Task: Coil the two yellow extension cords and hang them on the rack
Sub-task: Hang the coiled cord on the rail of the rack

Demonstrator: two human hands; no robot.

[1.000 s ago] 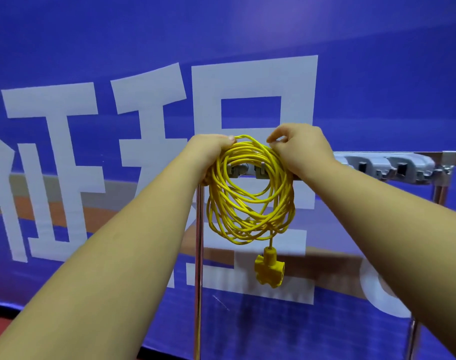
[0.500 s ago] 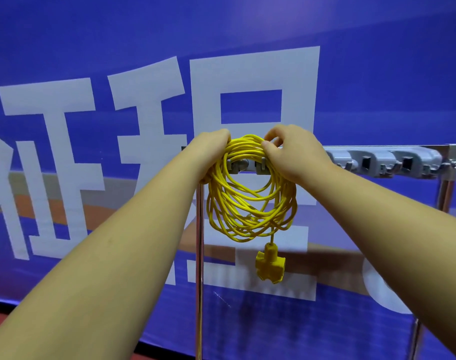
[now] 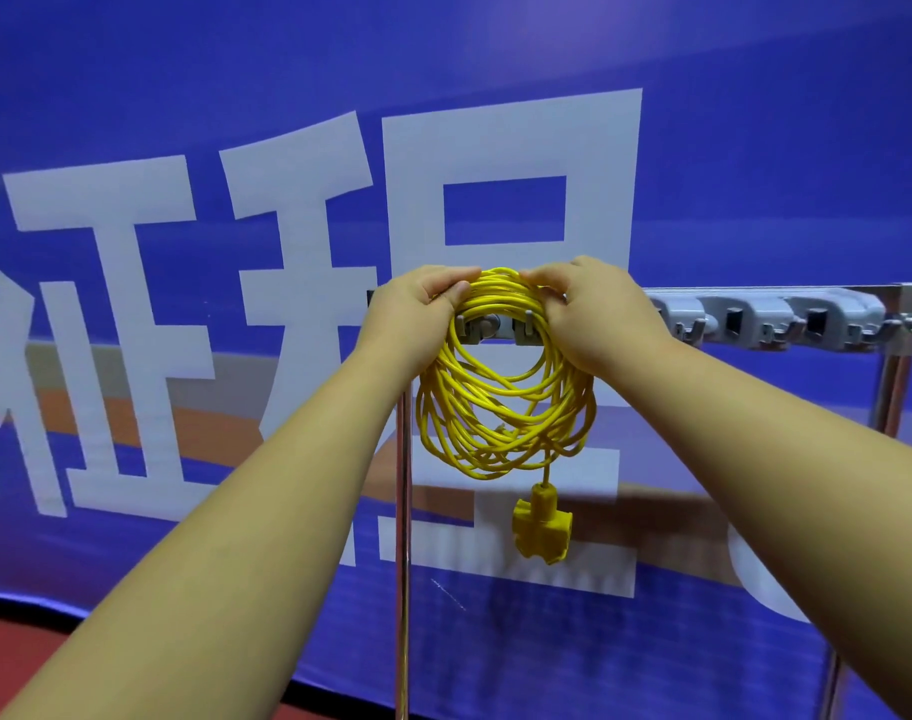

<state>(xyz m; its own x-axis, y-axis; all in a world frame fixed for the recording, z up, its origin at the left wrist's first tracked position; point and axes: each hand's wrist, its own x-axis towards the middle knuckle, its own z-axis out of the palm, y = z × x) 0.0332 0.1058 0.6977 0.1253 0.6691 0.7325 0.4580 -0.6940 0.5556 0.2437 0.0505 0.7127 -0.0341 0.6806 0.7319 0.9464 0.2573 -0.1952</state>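
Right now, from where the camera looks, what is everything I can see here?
cord: one, yellow, coiled, hanging at the rack's left end
socket block: one, yellow, dangling below the coil
rack: one, grey, bar with hooks running to the right
poles: two, silver, upright under the rack's ends
banner: one, blue with big white characters and an orange stripe, behind everything
floor: red, bottom left corner
left hand: one, gripping the coil's top from the left
right hand: one, gripping the coil's top from the right
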